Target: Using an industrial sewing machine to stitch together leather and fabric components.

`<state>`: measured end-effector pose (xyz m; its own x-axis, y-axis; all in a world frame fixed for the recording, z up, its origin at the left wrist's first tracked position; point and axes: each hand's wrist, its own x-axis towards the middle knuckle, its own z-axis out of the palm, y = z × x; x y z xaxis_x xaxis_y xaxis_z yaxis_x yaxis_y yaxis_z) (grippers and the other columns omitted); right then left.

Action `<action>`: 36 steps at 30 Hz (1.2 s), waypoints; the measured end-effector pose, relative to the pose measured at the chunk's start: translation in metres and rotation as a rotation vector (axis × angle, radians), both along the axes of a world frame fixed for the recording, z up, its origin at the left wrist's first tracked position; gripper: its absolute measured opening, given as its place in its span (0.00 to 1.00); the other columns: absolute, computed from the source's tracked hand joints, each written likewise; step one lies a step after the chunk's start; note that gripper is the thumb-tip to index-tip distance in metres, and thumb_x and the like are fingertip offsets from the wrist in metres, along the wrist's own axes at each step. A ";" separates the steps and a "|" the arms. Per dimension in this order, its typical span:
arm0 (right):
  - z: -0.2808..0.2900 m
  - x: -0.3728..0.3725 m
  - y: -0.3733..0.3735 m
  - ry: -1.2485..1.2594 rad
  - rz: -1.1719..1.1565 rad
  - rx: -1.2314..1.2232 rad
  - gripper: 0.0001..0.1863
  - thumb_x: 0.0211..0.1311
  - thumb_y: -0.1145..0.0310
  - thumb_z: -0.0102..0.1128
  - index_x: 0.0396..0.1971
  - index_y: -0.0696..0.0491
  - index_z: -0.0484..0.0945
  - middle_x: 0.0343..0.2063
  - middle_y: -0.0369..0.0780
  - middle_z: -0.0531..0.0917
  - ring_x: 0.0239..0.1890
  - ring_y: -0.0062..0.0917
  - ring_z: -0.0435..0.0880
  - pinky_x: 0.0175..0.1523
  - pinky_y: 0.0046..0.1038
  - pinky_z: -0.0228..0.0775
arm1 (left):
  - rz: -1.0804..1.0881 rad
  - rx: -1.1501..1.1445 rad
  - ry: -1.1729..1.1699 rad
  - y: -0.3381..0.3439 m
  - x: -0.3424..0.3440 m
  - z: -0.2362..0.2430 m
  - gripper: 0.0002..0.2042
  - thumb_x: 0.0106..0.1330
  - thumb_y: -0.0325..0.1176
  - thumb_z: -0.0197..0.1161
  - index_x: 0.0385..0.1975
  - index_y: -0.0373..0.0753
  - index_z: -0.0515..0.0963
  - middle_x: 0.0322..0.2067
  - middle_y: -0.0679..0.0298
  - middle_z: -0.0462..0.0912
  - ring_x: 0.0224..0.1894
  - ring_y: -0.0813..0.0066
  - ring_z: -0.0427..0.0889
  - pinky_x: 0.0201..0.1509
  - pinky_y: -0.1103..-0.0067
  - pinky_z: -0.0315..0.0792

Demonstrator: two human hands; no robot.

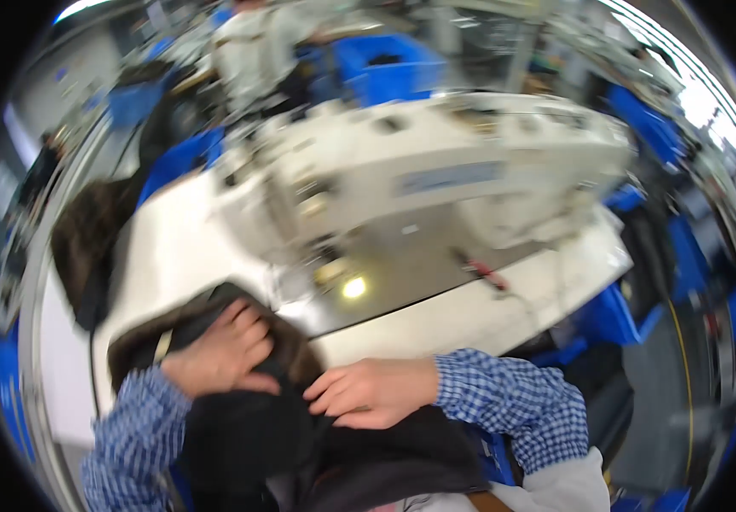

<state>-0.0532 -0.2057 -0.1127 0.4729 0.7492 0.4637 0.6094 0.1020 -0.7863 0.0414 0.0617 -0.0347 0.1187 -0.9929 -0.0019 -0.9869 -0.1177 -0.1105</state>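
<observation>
A black fabric piece with brown, fur-like parts [300, 341] lies over the near left edge of the sewing table and hangs toward my lap. My left hand [223, 352] rests on it, fingers stretched forward and thumb apart. Just right of it, my right hand [375, 392] has its fingertips drawn together at the fabric's edge, pinching it. Beyond both hands stands a white sewing machine [368, 175], its needle area blurred, with a bright light spot on the metal bed. Blue checked sleeves cover both forearms.
On the table's right part lies a small red-handled tool [489, 274]. Brown furry material [86, 243] hangs at the table's left edge. A blue bin [389, 70] stands behind the machine, near a person in light clothing [253, 55]. More blue bins [615, 314] hold dark cloth at right.
</observation>
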 end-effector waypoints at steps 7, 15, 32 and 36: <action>0.007 0.010 -0.051 0.062 -0.257 -0.024 0.10 0.61 0.68 0.61 0.36 0.57 0.87 0.40 0.43 0.86 0.51 0.37 0.82 0.50 0.33 0.77 | 0.048 0.008 -0.134 -0.040 -0.010 0.025 0.28 0.57 0.64 0.65 0.19 0.41 0.74 0.17 0.64 0.69 0.25 0.65 0.78 0.39 0.72 0.72; 0.006 0.007 -0.035 -0.047 -0.380 -0.186 0.23 0.76 0.58 0.53 0.25 0.60 0.81 0.31 0.44 0.82 0.41 0.39 0.80 0.48 0.34 0.74 | -0.059 -0.270 -0.063 -0.072 -0.003 0.032 0.16 0.53 0.43 0.76 0.20 0.41 0.75 0.33 0.64 0.78 0.41 0.63 0.79 0.42 0.70 0.76; -0.008 0.078 0.051 0.351 -0.528 0.012 0.23 0.76 0.55 0.49 0.39 0.64 0.78 0.30 0.53 0.83 0.32 0.45 0.82 0.42 0.41 0.72 | 0.281 -0.428 0.100 -0.023 0.007 0.001 0.15 0.50 0.35 0.76 0.23 0.38 0.74 0.26 0.62 0.77 0.34 0.57 0.77 0.64 0.54 0.63; 0.001 0.072 0.055 0.279 -0.472 0.008 0.27 0.76 0.54 0.50 0.26 0.64 0.78 0.21 0.51 0.80 0.24 0.47 0.78 0.34 0.42 0.69 | 0.358 -0.391 0.139 -0.010 0.000 0.008 0.15 0.48 0.35 0.77 0.23 0.38 0.74 0.33 0.61 0.79 0.42 0.56 0.79 0.67 0.51 0.60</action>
<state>0.0192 -0.1504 -0.1117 0.8627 0.4232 0.2770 0.3585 -0.1253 -0.9251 0.0410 0.0516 -0.0266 0.4740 -0.8204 0.3199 -0.8799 -0.4549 0.1372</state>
